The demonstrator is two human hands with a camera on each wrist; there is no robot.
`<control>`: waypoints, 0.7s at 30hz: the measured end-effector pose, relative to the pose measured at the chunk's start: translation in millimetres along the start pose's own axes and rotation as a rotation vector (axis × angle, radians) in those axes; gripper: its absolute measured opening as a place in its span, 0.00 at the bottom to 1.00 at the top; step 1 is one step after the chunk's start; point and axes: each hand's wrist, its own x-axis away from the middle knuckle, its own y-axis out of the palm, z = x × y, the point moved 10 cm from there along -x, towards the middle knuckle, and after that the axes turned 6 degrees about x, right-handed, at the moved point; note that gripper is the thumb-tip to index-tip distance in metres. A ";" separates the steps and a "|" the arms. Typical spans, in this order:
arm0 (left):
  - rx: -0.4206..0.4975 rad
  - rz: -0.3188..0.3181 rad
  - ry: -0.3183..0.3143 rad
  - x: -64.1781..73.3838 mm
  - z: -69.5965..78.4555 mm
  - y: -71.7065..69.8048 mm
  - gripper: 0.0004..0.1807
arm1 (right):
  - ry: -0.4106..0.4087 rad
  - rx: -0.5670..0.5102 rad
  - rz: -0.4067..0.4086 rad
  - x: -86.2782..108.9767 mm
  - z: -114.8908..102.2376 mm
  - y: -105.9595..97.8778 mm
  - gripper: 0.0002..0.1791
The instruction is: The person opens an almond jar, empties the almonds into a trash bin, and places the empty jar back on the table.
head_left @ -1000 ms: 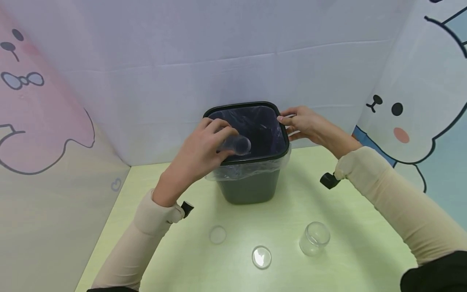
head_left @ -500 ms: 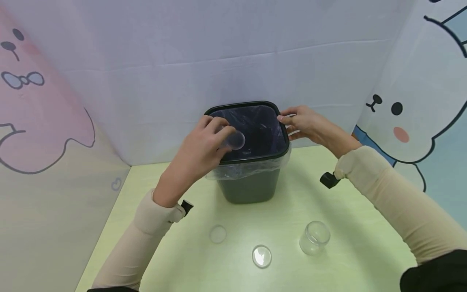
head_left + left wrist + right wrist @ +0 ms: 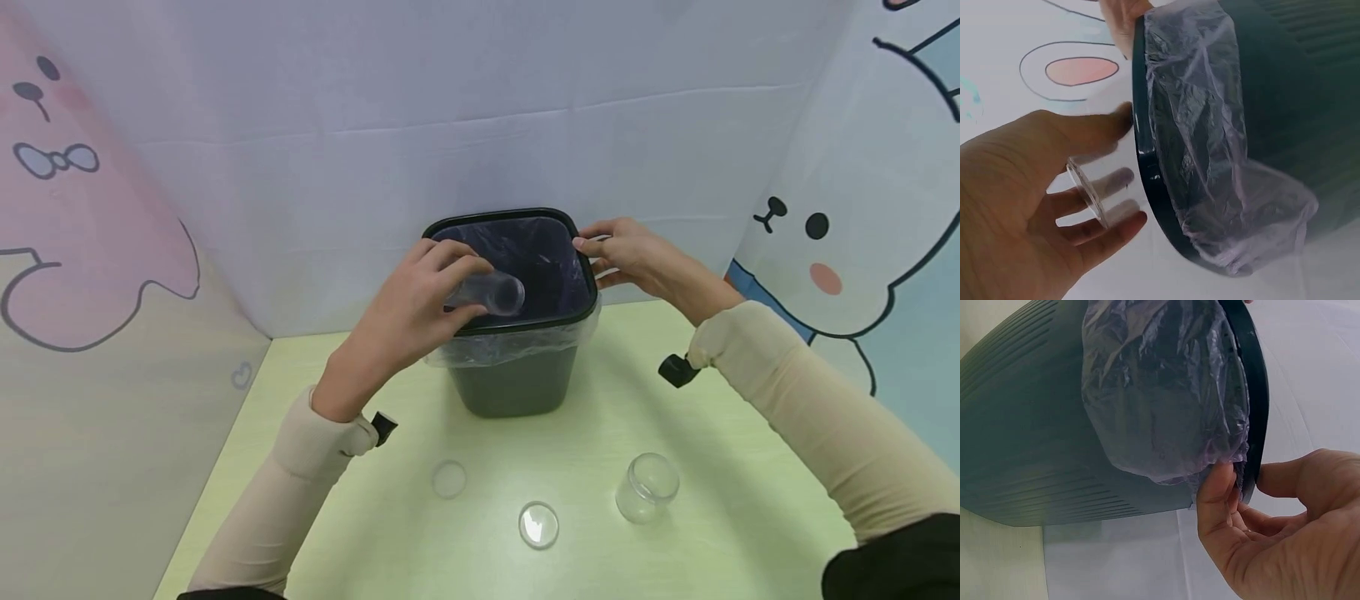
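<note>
My left hand (image 3: 423,304) grips a clear cylindrical jar (image 3: 495,293), held tipped on its side over the mouth of a dark trash bin (image 3: 513,387). In the left wrist view, the fingers curl round the jar (image 3: 1090,190) and its round end shows near the palm, close beside the bin's rim (image 3: 1146,156). My right hand (image 3: 630,257) pinches the bin's right rim, thumb on one side and fingers on the other. Seen from the right wrist, those fingers lie against the folded edge of the clear plastic liner (image 3: 1154,419).
On the light green table (image 3: 360,517), a second clear jar (image 3: 647,487) stands upright at the front right. Two round clear lids lie nearby, a faint one (image 3: 448,479) and a shinier one (image 3: 538,525). A pale cloth backdrop (image 3: 360,183) hangs right behind the bin.
The jar in my left hand drew back to the left, then came forward to the right over the bin again. My right hand stays at the rim.
</note>
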 end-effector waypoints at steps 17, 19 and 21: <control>-0.051 0.039 -0.004 0.9 2.6 -2.7 0.22 | -0.015 0.008 0.015 0.7 1.7 -2.2 0.33; -0.018 0.043 0.001 0.7 4.1 -3.6 0.22 | -0.013 0.008 0.016 0.3 2.1 -2.4 0.33; -0.005 0.044 0.002 0.5 4.9 -4.1 0.22 | -0.012 0.007 0.015 -0.4 2.8 -2.5 0.33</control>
